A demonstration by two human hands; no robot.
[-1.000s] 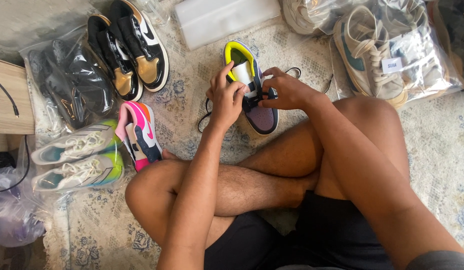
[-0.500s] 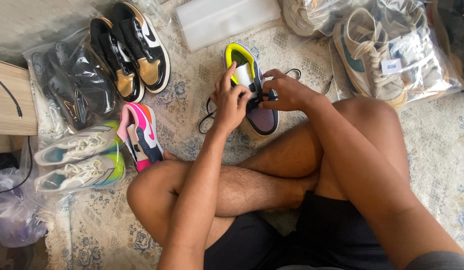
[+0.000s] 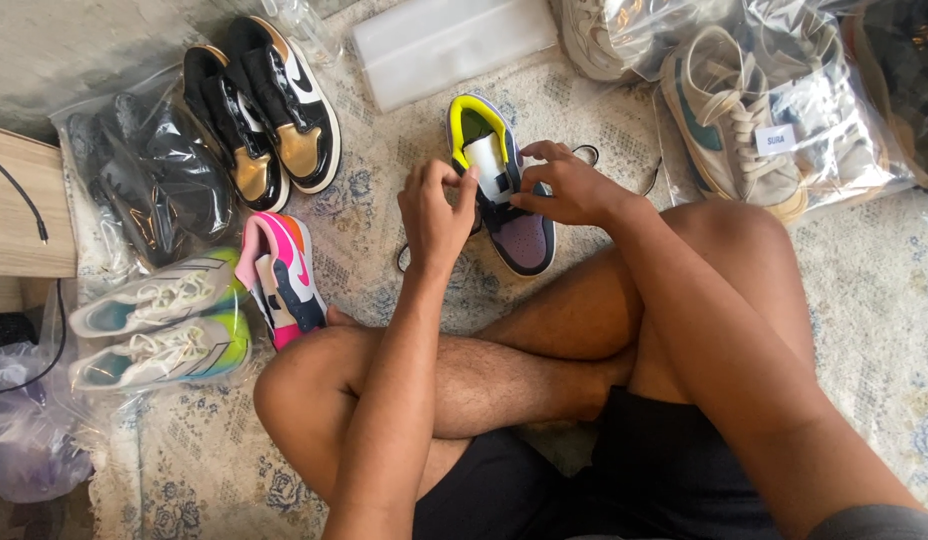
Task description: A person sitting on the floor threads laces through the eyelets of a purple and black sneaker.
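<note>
A sneaker [image 3: 527, 238] with a purple toe, neon-yellow heel collar and white tongue lies on the patterned rug in front of my crossed legs. My left hand [image 3: 436, 212] pinches a black lace at the sneaker's left side. At the eyelets on the other side, my right hand [image 3: 567, 186] grips the lace and rests on the upper. Loose black lace ends trail onto the rug beside the shoe.
A black-and-gold pair [image 3: 267, 110] lies at the upper left beside a bagged black pair [image 3: 152, 180]. A pink sneaker [image 3: 282, 277] and a bagged white-green pair [image 3: 159, 325] lie by my left knee. Bagged beige sneakers [image 3: 752, 110] sit upper right, a white box [image 3: 449, 42] above.
Both hands shifted slightly along the laces of the sneaker; the left hand drew back a little to the left. The shoe stayed in place.
</note>
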